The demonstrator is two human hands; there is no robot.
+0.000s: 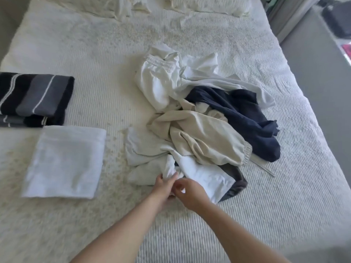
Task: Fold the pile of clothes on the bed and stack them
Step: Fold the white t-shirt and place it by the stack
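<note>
A loose pile of clothes [199,114] lies mid-bed: white pieces, a cream garment [197,137] with an elastic cuff, and a navy one [252,118]. At the pile's near edge lies a white garment [205,177] over a dark grey piece [237,185]. My left hand [163,186] grips a bunched corner of that white garment. My right hand [190,192] is beside it, fingers curled at the same cloth; whether it has hold of the cloth I cannot tell. To the left lie a folded white garment [64,162] and a folded dark striped garment [32,99].
The bed [284,215] has a ribbed off-white cover. Pillows [190,4] lie at its far end. The bed's right edge drops to a grey floor [322,82]. Dark objects stand at the far right corner.
</note>
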